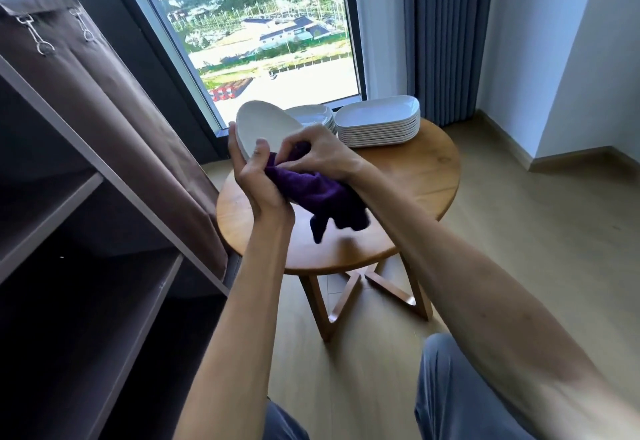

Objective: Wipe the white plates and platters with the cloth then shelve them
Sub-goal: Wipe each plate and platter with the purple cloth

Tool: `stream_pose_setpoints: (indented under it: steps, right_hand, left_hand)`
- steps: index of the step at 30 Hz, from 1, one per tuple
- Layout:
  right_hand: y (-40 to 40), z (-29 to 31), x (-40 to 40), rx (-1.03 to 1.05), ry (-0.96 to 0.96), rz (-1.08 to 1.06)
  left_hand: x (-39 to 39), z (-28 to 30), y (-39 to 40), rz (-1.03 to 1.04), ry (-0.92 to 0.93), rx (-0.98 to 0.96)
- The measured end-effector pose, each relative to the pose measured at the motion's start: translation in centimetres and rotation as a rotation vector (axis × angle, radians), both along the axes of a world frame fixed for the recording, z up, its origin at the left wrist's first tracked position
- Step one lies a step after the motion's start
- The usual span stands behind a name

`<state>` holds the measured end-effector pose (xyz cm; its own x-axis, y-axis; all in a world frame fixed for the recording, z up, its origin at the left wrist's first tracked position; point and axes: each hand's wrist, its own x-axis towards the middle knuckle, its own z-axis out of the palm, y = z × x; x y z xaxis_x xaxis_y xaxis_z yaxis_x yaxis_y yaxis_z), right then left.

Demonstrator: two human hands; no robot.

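Observation:
My left hand [258, 181] grips the near edge of a white oval platter [268, 126], tilted up above the round wooden table [426, 176]. My right hand [320, 154] pinches a purple cloth [323, 199] against the platter's near end; the cloth hangs down below both hands. On the far side of the table stands a stack of white rectangular platters [379, 124]. A second, lower stack of white plates [317, 115] sits to its left, partly hidden behind the held platter.
A shelf unit [93, 204] with dark compartments and a drawn-back brown fabric cover [114, 100] fills the left side. A window lies behind the table, and blue curtains [446, 34] hang at the right. My knees show at the bottom edge over light wood floor.

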<state>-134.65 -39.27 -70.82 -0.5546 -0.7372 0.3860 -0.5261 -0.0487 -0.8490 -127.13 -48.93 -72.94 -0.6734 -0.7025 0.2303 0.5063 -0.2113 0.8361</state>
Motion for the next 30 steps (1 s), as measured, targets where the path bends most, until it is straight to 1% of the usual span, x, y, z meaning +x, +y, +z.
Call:
stream_pose_setpoints:
  steps: [1,2,3,6,8,10,13,15,17,19,20,22,23,25,26,27,29,30]
  right_hand:
    - [-0.3,0.2,0.4,-0.061,0.019,0.001]
    - [-0.7,0.5,0.7,-0.08,0.059,-0.023]
    - [-1.2,0.8,0.7,-0.087,0.103,-0.066]
    - [-2.6,1.7,-0.4,-0.101,0.194,-0.311]
    - [-3.2,2.5,-1.5,-0.04,0.205,-0.454]
    - [-3.2,2.8,-2.5,0.038,0.195,-0.547]
    - [-2.0,2.0,-3.1,0.167,0.179,-0.637]
    - [-1.1,0.8,-2.6,0.28,0.163,-0.599]
    - [-0.4,-0.6,-1.6,0.336,0.116,-0.467]
    - [0.2,-1.6,-0.4,0.271,0.05,-0.264]
    - [0.4,-1.7,0.1,0.197,0.012,-0.179]
    - [0.2,-1.6,0.6,0.043,-0.042,-0.087]
    - [-0.1,-1.4,0.8,0.006,-0.035,-0.095]
    - [-0.9,-1.2,1.1,0.013,0.027,-0.204]
    - [-1.2,-1.4,1.2,0.002,0.032,-0.273]
    - [-1.3,-1.5,1.1,-0.035,-0.017,-0.351]
    - [-0.6,-1.5,0.2,-0.121,-0.224,-0.517]
    - [0.0,-1.4,-0.7,-0.142,-0.315,-0.576]
  left_hand:
    - [0.0,-0.2,0.2,-0.058,-0.007,0.085]
    - [0.2,-0.4,0.4,-0.101,-0.014,0.162]
    - [0.5,-0.7,0.6,-0.114,-0.021,0.196]
    - [1.3,-1.0,2.0,-0.073,-0.043,0.101]
    - [1.7,-0.6,2.7,-0.076,0.006,0.105]
    - [2.0,0.3,2.9,-0.055,0.067,0.09]
    - [2.2,1.1,2.6,-0.006,0.078,0.009]
    - [2.2,1.0,2.6,0.044,0.057,-0.037]
    - [1.8,0.8,2.3,0.12,0.037,-0.124]
    - [0.9,0.4,1.5,0.128,0.013,-0.237]
    - [0.4,-0.1,1.2,0.092,-0.011,-0.241]
    - [0.0,-1.2,1.1,-0.015,-0.027,-0.099]
    - [0.0,-1.8,1.1,-0.063,-0.024,0.012]
    - [-0.1,-2.6,0.9,-0.133,-0.018,0.209]
    - [-0.3,-2.8,0.4,-0.135,-0.017,0.267]
    - [-0.4,-2.7,-0.1,-0.118,-0.017,0.312]
    - [-0.4,-2.6,-1.4,-0.054,-0.046,0.382]
    - [-0.2,-2.5,-2.2,0.025,-0.071,0.379]
